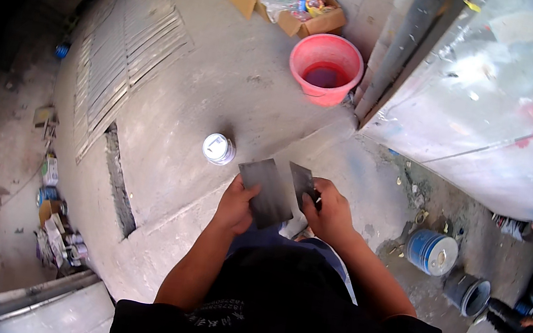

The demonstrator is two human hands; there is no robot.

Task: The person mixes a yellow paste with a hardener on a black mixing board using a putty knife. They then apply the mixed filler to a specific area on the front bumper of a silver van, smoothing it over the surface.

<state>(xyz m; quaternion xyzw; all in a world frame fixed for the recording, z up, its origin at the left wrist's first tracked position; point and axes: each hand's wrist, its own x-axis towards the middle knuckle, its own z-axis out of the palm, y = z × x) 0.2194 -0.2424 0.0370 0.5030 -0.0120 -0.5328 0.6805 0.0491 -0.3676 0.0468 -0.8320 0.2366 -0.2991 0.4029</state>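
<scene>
Landmark: white-topped can (218, 150). Large dark rectangular plate (267, 196), nearer us and rightward: our left hand (234, 207) pinches its edge, seemingly keeping its face clear. Smaller dark plate (300, 178), farther right: our right hand (333, 213) grips it, probably for steadiness.

Fairly bright, soft light on the floor (194, 92), dimmer at the left rim. Small can (218, 149): top nearly blown out, soft shadow just above it in view. Whitish glare on the metal panel (492, 105). Dark sheet (267, 193) slightly blurred. Black shirt (331, 330) loses detail. Fisheye bends edges; corners black.
</scene>
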